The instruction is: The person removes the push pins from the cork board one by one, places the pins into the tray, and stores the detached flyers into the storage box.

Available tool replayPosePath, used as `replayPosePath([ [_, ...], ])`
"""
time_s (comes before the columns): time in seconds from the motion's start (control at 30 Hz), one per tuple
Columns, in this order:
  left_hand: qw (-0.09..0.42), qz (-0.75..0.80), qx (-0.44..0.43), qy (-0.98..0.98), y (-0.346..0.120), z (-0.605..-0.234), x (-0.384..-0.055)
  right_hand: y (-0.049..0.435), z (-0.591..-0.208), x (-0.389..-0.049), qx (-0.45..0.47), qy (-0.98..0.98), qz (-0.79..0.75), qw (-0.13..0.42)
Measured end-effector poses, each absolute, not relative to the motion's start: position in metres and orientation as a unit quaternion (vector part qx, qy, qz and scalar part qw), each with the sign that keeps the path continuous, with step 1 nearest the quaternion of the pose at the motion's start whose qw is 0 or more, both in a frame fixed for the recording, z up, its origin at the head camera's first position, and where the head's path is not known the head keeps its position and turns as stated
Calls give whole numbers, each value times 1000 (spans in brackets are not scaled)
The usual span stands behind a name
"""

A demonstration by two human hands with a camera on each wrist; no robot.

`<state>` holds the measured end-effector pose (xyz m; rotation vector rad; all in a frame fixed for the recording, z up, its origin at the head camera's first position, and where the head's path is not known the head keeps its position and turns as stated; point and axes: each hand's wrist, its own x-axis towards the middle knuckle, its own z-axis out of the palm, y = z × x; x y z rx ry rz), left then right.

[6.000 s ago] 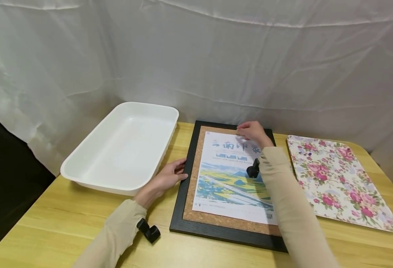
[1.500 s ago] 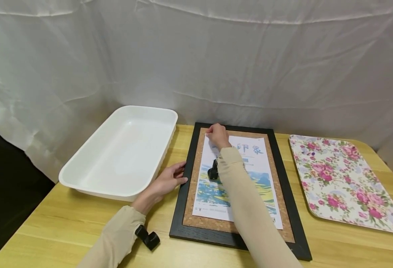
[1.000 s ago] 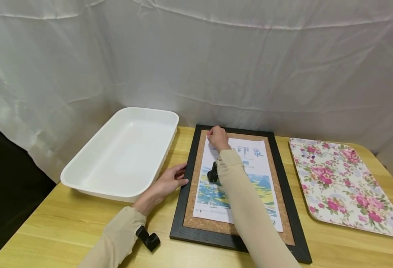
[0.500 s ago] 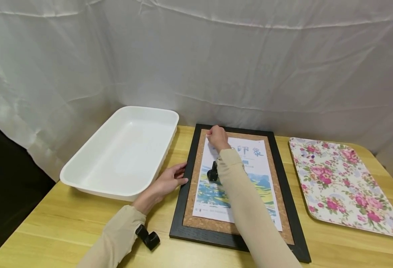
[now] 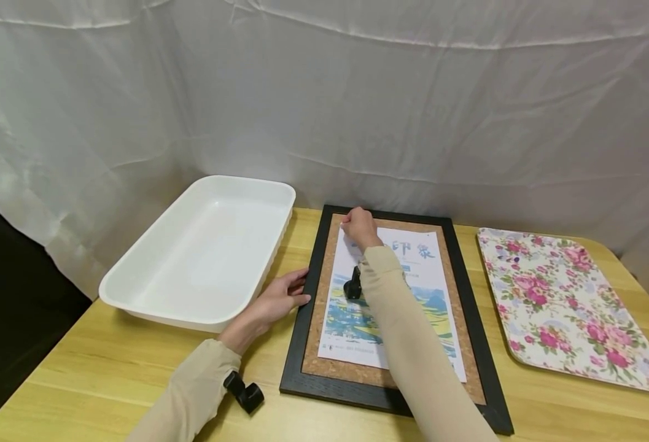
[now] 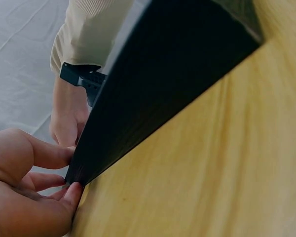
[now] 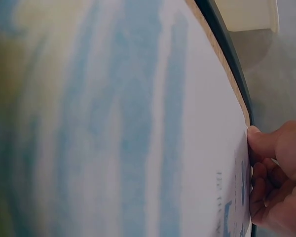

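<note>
A printed poster [image 5: 352, 319] lies on a black-framed cork board [image 5: 324, 368], blue and yellow landscape below, Chinese characters above. My left hand [image 5: 277, 299] holds the frame's left edge; in the left wrist view, the thumb and fingers [image 6: 54, 155] grip its border. At the poster's top left corner is my right hand [image 5: 361, 227], fingers curled, the thumb tip [image 7: 255, 132] right at the corner in the right wrist view. I cannot tell whether a small thing sits under those fingertips. A small dark dot [image 5: 428, 234] marks the poster's top right corner.
A deep white plastic tray [image 5: 115, 287] stands left of the board. On the right lies a floral tray [image 5: 564, 316] with a few small purple things [image 5: 516, 259] near its upper left. A grey cloth [image 5: 390, 104] hangs behind the wooden table [image 5: 103, 368].
Over the six seconds, my right hand has moved left from the poster's top right corner to its top left, then stayed nearly still. My left hand keeps its place on the frame.
</note>
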<state>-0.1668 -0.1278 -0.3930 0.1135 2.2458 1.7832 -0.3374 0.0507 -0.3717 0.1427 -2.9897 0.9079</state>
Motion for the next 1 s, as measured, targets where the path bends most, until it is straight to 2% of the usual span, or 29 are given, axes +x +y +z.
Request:
replayPosePath([
  [1.0,137,625,30,768,-127,-391,-165,51,-370,-336,48,-954,297,-5],
])
